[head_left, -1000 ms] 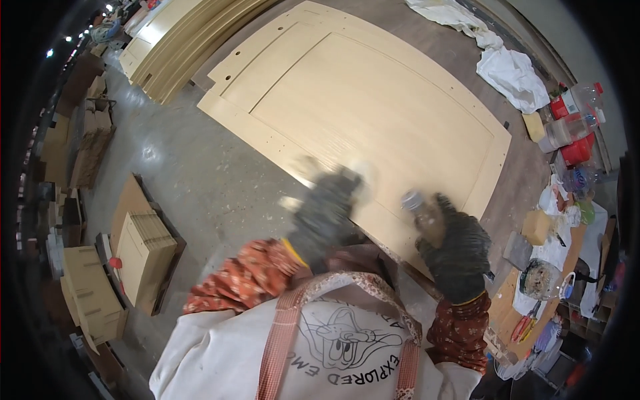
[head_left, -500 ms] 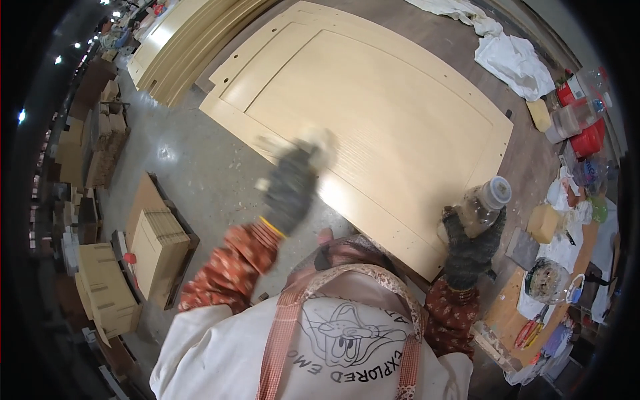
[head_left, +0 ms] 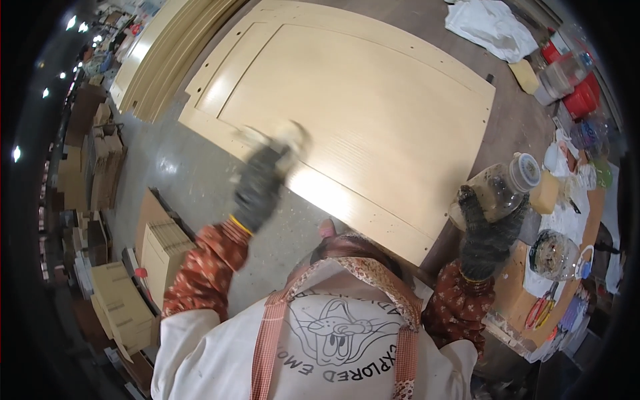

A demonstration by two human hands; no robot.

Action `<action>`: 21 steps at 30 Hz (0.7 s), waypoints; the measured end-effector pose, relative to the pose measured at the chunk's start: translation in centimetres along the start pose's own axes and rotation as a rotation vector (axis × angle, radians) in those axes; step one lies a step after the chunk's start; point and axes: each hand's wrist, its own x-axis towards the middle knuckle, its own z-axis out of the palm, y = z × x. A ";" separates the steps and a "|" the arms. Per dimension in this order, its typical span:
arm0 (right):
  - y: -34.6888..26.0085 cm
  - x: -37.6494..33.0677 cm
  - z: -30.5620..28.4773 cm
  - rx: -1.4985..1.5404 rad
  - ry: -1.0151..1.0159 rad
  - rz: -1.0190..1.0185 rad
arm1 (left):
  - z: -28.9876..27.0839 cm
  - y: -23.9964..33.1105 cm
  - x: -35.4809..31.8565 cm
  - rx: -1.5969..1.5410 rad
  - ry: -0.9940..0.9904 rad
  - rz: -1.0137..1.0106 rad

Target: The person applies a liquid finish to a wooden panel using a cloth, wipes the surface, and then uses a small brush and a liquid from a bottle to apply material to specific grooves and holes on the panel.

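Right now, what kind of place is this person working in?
It looks like a woodworking or door-finishing workshop. A big pale wooden door panel lies flat, more panels are stacked beyond it, and cardboard boxes sit on the floor. The gloved left hand rubs the panel while the right hand holds a clear plastic jar.

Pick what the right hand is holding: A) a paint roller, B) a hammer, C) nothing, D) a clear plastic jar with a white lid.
D: the gloved right hand is wrapped around a clear plastic jar with a white lid, held beside the pale wooden panel.
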 end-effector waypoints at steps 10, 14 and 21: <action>-1.0 0.1 -2.9 -0.322 0.082 -0.111 | 3.1 9.6 3.6 -0.243 -0.134 0.238; -0.5 -0.1 -3.7 -0.143 0.064 -0.044 | -1.7 3.9 1.4 -0.061 -0.166 0.265; -0.6 -1.0 -2.8 -0.079 0.162 -0.008 | 9.3 16.3 3.0 -0.239 -0.028 0.560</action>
